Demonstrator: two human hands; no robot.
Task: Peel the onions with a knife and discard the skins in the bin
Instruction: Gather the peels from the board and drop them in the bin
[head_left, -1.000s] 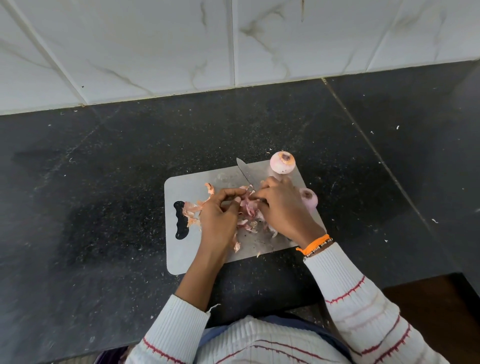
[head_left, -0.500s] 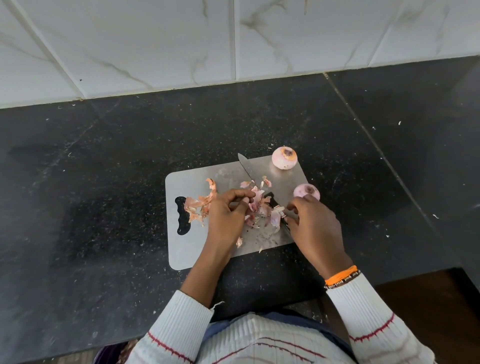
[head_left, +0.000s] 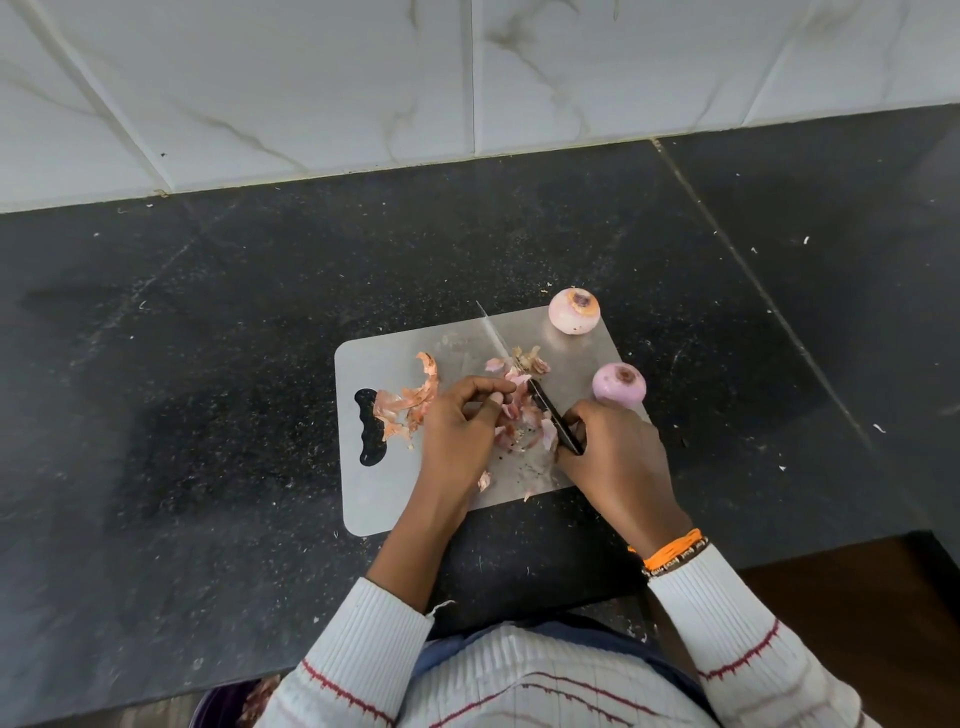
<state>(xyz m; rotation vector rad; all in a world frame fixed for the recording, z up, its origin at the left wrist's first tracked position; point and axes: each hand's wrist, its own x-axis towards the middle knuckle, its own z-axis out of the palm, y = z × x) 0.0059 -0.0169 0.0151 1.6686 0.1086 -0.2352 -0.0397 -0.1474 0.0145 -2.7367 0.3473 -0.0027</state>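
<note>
Two peeled onions sit on the grey cutting board (head_left: 395, 493): one (head_left: 574, 310) at its far right corner, the other (head_left: 619, 384) on the right edge. A knife (head_left: 493, 340) lies diagonally across the board, black handle toward me. My right hand (head_left: 618, 467) is curled around the handle's end, just below the nearer onion. My left hand (head_left: 462, 426) pinches pink onion skins (head_left: 519, 410) piled in the board's middle. More skins (head_left: 410, 402) lie by the board's handle hole.
The board rests on a black speckled counter (head_left: 208, 364) against a white tiled wall (head_left: 311, 78). Below the counter's near edge, a purple bin (head_left: 218, 709) holding skins shows at the bottom left. My white striped sleeves fill the bottom.
My right hand left the skin pile and moved right and toward me onto the knife handle. My left hand stayed on the skins. The knife barely moved.
</note>
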